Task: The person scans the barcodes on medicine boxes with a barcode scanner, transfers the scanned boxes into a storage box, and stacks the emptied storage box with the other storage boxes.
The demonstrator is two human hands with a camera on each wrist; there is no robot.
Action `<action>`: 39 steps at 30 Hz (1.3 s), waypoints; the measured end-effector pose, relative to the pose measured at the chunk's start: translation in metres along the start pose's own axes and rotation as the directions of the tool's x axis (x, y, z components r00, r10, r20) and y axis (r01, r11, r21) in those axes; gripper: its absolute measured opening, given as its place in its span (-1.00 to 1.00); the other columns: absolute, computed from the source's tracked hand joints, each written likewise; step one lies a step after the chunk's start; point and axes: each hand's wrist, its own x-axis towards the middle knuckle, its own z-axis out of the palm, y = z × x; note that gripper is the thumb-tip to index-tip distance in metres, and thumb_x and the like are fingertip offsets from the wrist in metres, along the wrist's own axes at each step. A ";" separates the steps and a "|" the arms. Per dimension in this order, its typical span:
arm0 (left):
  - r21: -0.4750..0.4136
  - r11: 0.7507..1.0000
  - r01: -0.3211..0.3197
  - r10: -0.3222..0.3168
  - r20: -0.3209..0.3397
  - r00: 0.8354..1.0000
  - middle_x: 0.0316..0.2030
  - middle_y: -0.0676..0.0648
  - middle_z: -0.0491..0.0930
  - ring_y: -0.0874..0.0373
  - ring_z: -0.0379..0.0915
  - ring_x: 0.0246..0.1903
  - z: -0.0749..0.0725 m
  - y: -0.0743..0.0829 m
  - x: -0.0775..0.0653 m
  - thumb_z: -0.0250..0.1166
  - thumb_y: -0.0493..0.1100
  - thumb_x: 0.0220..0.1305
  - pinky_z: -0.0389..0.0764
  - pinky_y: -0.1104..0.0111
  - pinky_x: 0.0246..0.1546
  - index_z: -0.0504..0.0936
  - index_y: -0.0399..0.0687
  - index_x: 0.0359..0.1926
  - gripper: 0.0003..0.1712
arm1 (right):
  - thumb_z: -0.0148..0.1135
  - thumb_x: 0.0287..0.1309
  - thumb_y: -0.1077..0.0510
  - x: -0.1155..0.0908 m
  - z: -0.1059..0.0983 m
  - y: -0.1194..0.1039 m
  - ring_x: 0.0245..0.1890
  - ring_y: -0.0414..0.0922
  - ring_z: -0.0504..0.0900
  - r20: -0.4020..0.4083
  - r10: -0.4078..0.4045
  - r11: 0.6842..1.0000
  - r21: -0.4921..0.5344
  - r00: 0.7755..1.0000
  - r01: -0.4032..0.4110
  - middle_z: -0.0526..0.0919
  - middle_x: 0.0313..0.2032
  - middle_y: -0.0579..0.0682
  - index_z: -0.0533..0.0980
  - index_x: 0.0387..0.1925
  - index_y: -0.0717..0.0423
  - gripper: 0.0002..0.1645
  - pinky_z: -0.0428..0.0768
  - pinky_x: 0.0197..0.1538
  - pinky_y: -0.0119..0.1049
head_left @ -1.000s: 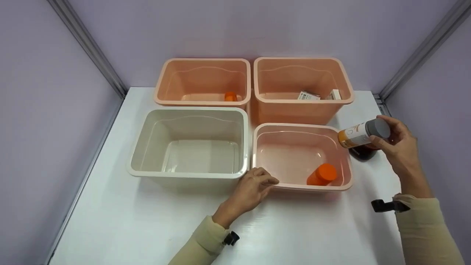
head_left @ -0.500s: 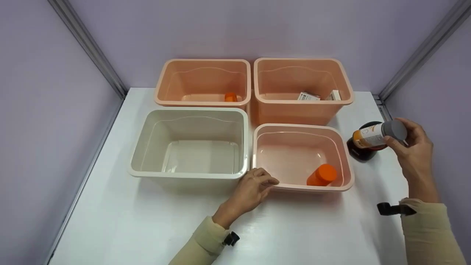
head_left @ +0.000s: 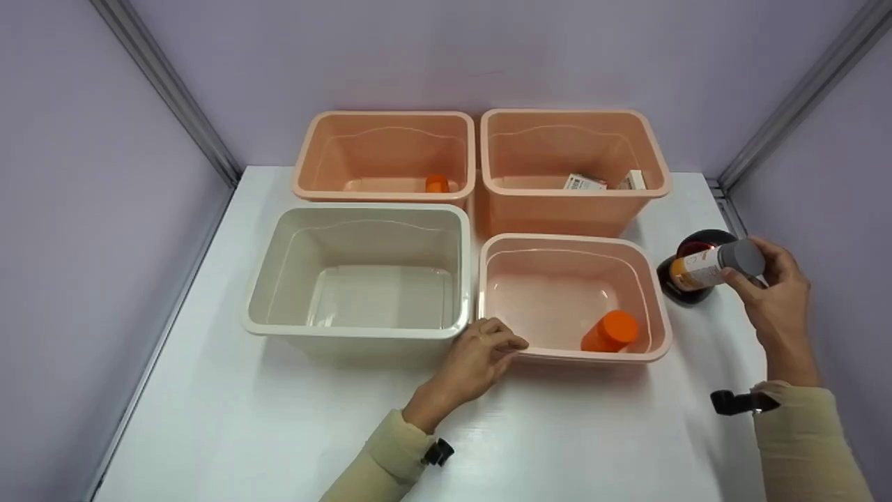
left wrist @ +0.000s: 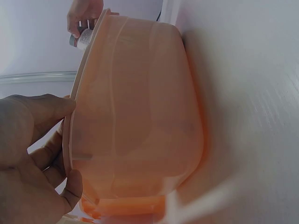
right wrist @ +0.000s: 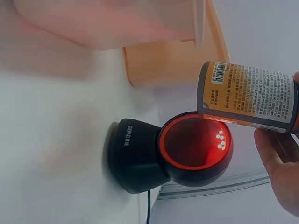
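My right hand (head_left: 784, 300) holds a pill bottle (head_left: 700, 268) by its grey cap, tilted sideways. In the right wrist view the orange and white label of the bottle (right wrist: 250, 93) shows a barcode near its base. Right beneath it sits a black barcode scanner (right wrist: 140, 154) with a round window ringed in glowing red. My left hand (head_left: 477, 355) grips the front left rim of the light pink bin (head_left: 550, 240); the left wrist view shows fingers and thumb on both sides of that rim. An orange bottle (head_left: 610, 332) leans inside this bin.
A grey-white bin (head_left: 362, 333) stands to the left. Behind are two peach bins: the left one (head_left: 383, 195) holds an orange item (head_left: 437, 183), the right one (head_left: 564, 216) white boxes (head_left: 584, 183). Walls enclose the white table (head_left: 557, 432) at left, right and back.
My right hand has carried the pill bottle rightward from beside the pink bin to over the scanner, then slightly lower and back left. The left hand stays on the rim.
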 end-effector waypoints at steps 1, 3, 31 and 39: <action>0.000 1.000 0.000 0.000 -0.001 1.000 -0.19 0.09 0.60 0.15 0.49 -0.01 0.000 0.000 0.000 0.32 -0.18 0.34 0.48 0.29 0.13 0.74 0.12 -0.06 -0.81 | 0.36 0.10 0.39 0.000 0.000 0.002 0.09 -0.35 0.49 0.000 0.005 1.000 -0.002 1.000 -0.005 0.51 -0.02 -0.33 0.42 0.34 0.08 -0.26 0.48 0.04 -0.70; -0.001 1.000 -0.002 0.002 -0.003 1.000 -0.19 0.09 0.60 0.15 0.49 -0.02 0.000 0.000 0.000 0.32 -0.18 0.34 0.49 0.29 0.12 0.74 0.11 -0.07 -0.81 | 0.36 0.10 0.39 0.000 0.000 0.005 0.08 -0.36 0.49 0.004 0.008 1.000 -0.008 1.000 -0.008 0.50 -0.02 -0.34 0.41 0.35 0.07 -0.25 0.48 0.05 -0.71; 0.016 1.000 -0.018 0.018 -0.007 1.000 -0.20 0.07 0.61 0.14 0.50 -0.01 -0.003 -0.002 0.000 0.32 -0.20 0.33 0.50 0.29 0.12 0.75 0.11 -0.07 -0.81 | 0.38 0.11 0.29 -0.005 0.003 0.023 0.17 -0.29 0.48 -0.036 0.045 0.993 -0.103 0.998 -0.049 0.48 -0.01 -0.35 0.41 0.32 -0.02 -0.28 0.48 0.02 -0.66; -0.001 1.000 -0.013 0.013 -0.003 1.000 -0.20 0.07 0.61 0.13 0.50 -0.01 -0.003 -0.003 0.000 0.32 -0.20 0.33 0.48 0.28 0.15 0.74 0.10 -0.07 -0.80 | 0.43 0.08 0.26 -0.006 0.006 0.024 0.15 -0.31 0.48 -0.070 0.094 0.991 -0.093 0.993 -0.100 0.48 -0.05 -0.38 0.44 0.27 -0.02 -0.30 0.44 0.02 -0.68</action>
